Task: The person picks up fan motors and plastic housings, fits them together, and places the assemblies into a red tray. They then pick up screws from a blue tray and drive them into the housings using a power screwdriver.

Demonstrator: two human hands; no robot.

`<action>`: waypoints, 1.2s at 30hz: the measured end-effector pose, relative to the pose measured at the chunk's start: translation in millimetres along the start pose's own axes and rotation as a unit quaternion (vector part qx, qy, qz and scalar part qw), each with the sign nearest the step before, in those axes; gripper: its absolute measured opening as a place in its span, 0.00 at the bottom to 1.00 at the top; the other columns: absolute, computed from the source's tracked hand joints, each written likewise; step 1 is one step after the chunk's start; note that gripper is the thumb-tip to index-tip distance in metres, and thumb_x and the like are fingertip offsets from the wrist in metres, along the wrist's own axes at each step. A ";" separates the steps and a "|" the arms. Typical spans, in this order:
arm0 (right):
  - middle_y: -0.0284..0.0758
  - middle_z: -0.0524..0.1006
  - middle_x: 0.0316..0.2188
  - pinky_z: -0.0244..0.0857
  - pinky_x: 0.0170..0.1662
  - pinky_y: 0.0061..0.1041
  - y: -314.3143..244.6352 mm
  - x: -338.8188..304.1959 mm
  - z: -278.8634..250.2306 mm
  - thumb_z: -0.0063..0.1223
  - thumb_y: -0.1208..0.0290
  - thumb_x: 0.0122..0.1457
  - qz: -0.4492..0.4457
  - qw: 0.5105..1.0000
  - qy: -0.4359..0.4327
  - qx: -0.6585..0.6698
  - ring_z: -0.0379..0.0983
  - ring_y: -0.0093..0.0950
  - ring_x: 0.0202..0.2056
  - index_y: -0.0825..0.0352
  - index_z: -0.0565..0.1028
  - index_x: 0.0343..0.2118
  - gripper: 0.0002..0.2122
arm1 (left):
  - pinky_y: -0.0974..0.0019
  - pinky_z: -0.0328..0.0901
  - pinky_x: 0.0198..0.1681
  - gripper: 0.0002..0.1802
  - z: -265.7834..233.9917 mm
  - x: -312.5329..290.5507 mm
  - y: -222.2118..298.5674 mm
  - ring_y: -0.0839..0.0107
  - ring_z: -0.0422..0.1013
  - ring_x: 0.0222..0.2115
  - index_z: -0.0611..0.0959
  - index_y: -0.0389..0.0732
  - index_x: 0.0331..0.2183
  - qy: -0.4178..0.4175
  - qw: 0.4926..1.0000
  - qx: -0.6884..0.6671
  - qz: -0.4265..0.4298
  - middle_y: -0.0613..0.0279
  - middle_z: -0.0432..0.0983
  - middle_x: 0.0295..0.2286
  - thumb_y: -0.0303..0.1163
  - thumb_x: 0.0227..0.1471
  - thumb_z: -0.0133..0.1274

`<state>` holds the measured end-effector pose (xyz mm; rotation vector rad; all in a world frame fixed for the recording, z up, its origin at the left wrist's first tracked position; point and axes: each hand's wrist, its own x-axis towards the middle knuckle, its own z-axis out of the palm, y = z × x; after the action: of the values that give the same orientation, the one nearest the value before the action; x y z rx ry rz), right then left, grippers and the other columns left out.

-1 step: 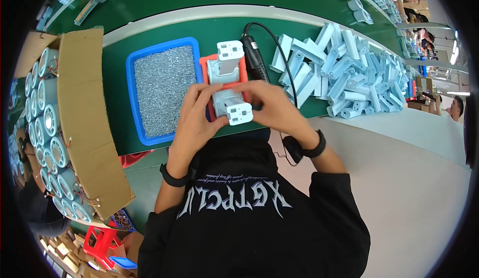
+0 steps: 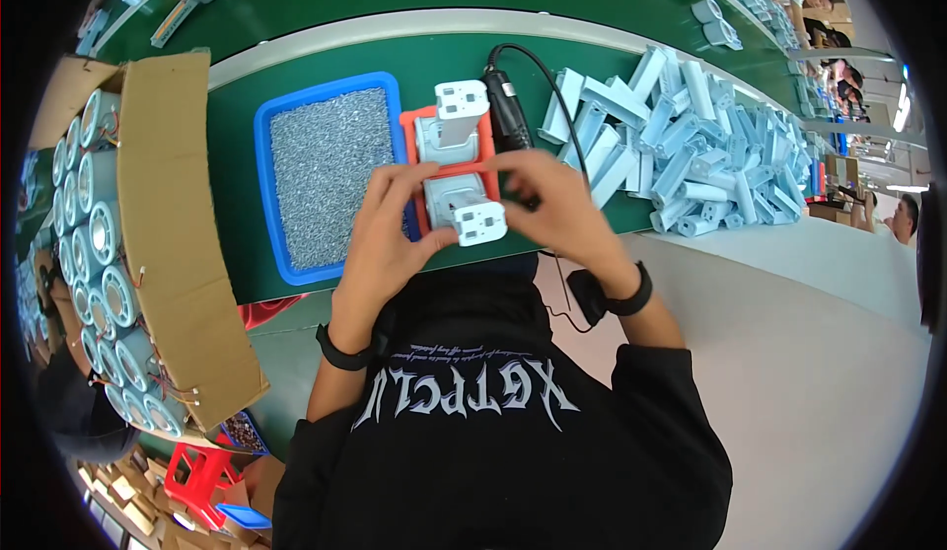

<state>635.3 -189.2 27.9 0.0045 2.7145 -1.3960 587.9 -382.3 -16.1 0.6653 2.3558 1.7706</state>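
In front of me a red-orange fixture [image 2: 416, 217] holds two pale blue plastic parts, one behind the other. Each has a round base and an upright post. My left hand [image 2: 387, 229] is closed on the near part [image 2: 480, 224], thumb at its post and fingers over the base's left side. My right hand [image 2: 562, 210] is beside the fixture's right edge, index finger stretched toward the divider and thumb apart; nothing shows in its grasp. The far part [image 2: 462, 102] stands untouched. A black electric screwdriver [image 2: 505, 106] lies just right of the fixture, its lower end partly behind my right hand.
A blue tray [image 2: 264, 170] of small metal screws sits left of the fixture. Farther left is a cardboard box [image 2: 178, 234] of round parts with wires. Long pale blue parts [image 2: 681, 136] are heaped at the right. The screwdriver's black cord [image 2: 564, 96] loops between.
My right hand has shifted slightly, its fingers a little farther right from the near part. The left hand keeps its hold. The whole view has moved slightly.
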 end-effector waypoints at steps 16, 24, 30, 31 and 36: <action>0.36 0.68 0.26 0.68 0.26 0.31 15.7 -14.0 -48.1 0.58 0.66 0.41 0.158 0.943 0.054 0.288 0.68 0.26 0.22 0.70 0.56 0.54 0.36 | 0.63 0.63 0.25 0.04 -47.7 -5.1 -27.1 0.61 0.68 0.20 0.79 0.40 0.29 -0.095 0.968 0.231 -0.036 0.57 0.69 0.21 0.27 0.45 0.55; 0.31 0.67 0.23 0.67 0.21 0.15 -59.4 -26.5 -112.9 0.57 0.72 0.45 -0.330 0.760 0.145 0.541 0.65 0.18 0.15 0.73 0.60 0.50 0.28 | 0.67 0.63 0.26 0.03 -49.6 0.2 -25.6 0.62 0.70 0.23 0.79 0.38 0.28 -0.042 0.984 0.173 -0.006 0.58 0.72 0.24 0.25 0.47 0.53; 0.28 0.71 0.19 0.70 0.17 0.13 -87.0 -29.7 -138.6 0.62 0.66 0.43 -0.428 0.720 0.120 0.533 0.69 0.17 0.14 0.69 0.68 0.37 0.20 | 0.67 0.62 0.25 0.03 -30.2 -6.8 -7.9 0.66 0.68 0.23 0.79 0.37 0.27 -0.015 0.999 -0.014 0.049 0.60 0.72 0.24 0.23 0.45 0.55; 0.28 0.72 0.17 0.70 0.17 0.12 -92.1 -30.2 -142.7 0.64 0.64 0.42 -0.453 0.707 0.123 0.529 0.70 0.17 0.13 0.68 0.69 0.35 0.19 | 0.69 0.61 0.25 0.03 -23.5 -9.3 -6.1 0.69 0.68 0.22 0.79 0.37 0.28 -0.019 0.996 -0.077 0.044 0.60 0.72 0.24 0.22 0.45 0.55; 0.27 0.73 0.16 0.72 0.18 0.13 -96.3 -22.4 -142.9 0.66 0.60 0.41 -0.493 0.702 0.113 0.501 0.72 0.18 0.15 0.65 0.70 0.30 0.19 | 0.74 0.59 0.24 0.03 -0.7 -11.8 -3.6 0.75 0.66 0.22 0.79 0.36 0.29 -0.043 0.979 -0.195 0.035 0.63 0.71 0.24 0.22 0.47 0.54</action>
<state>642.3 -128.4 190.5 -1.4229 1.5678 -3.0852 597.2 -388.6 -21.2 0.7502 1.8706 2.1027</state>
